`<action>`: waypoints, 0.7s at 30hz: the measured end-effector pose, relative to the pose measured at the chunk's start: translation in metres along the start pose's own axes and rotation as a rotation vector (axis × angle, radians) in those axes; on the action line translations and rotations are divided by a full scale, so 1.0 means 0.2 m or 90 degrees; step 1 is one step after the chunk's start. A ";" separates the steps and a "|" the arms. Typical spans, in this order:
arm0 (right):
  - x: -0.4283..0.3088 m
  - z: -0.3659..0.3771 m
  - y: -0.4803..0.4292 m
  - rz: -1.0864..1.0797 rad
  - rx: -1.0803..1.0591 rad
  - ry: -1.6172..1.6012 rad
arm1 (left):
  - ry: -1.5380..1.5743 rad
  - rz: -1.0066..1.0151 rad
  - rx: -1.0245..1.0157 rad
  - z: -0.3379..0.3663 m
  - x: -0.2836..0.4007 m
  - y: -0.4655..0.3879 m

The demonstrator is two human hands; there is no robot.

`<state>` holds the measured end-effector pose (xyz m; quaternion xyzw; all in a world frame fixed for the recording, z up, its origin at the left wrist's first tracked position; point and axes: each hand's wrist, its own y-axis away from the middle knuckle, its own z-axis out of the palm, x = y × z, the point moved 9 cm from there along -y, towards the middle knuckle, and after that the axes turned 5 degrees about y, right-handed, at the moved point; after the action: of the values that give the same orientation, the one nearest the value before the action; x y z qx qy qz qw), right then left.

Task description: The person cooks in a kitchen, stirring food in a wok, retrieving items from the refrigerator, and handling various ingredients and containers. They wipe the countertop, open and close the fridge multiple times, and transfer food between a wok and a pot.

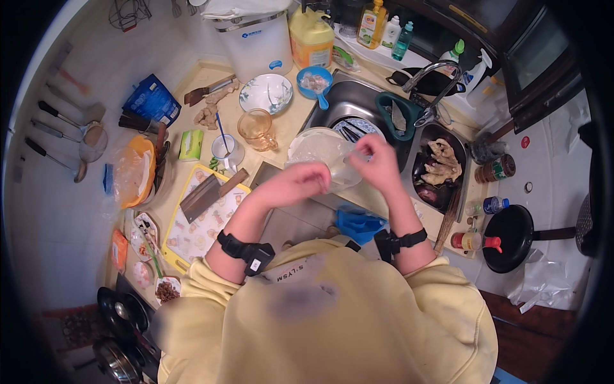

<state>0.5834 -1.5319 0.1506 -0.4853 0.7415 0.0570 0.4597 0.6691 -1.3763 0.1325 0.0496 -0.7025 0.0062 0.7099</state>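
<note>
In front of me, at the sink's near edge, sits a pale round bowl (307, 136) with clear plastic film (324, 153) over it. My right hand (376, 161) is at the bowl's right side, its thumb and fingers pinched on the film. At the near left side, my left hand (307, 180) is blurred with its fingers curled; whether film is between them is unclear. A cleaver (201, 198) with a wooden handle lies on a yellow-rimmed cutting board (175, 235), left of my left forearm. The bowl's contents are hidden.
Behind the bowl is a steel sink (343, 91) with a patterned plate (371, 126) and green strainer (379, 103). The right basin holds pale food pieces (441, 163). A glass cup (254, 127), a mug (235, 156) and a floral bowl (266, 91) stand left. Ginger (206, 115) lies behind them.
</note>
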 end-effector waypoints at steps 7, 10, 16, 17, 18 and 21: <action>0.17 0.41 0.11 -0.006 -0.339 0.246 | -0.530 -0.256 0.244 -0.15 -0.32 -0.13; 0.38 0.48 0.21 0.090 -0.471 0.380 | -0.530 -0.300 0.310 -0.17 -0.38 -0.17; 0.50 0.44 0.17 0.163 -0.294 0.318 | -0.534 -0.240 0.400 -0.06 -0.41 -0.24; 0.51 0.44 0.15 0.155 -0.259 0.284 | -0.529 -0.233 0.417 -0.05 -0.43 -0.23; 0.51 0.43 0.13 0.148 -0.224 0.250 | -0.519 -0.241 0.424 -0.04 -0.46 -0.23; 0.63 0.46 0.12 0.274 -0.222 0.043 | -0.588 -0.155 0.478 0.02 -0.44 -0.23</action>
<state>0.6092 -1.5531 -0.0036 -0.3902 0.8214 0.2635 0.3220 0.6685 -1.4168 0.0419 0.3741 -0.8770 0.1506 0.2613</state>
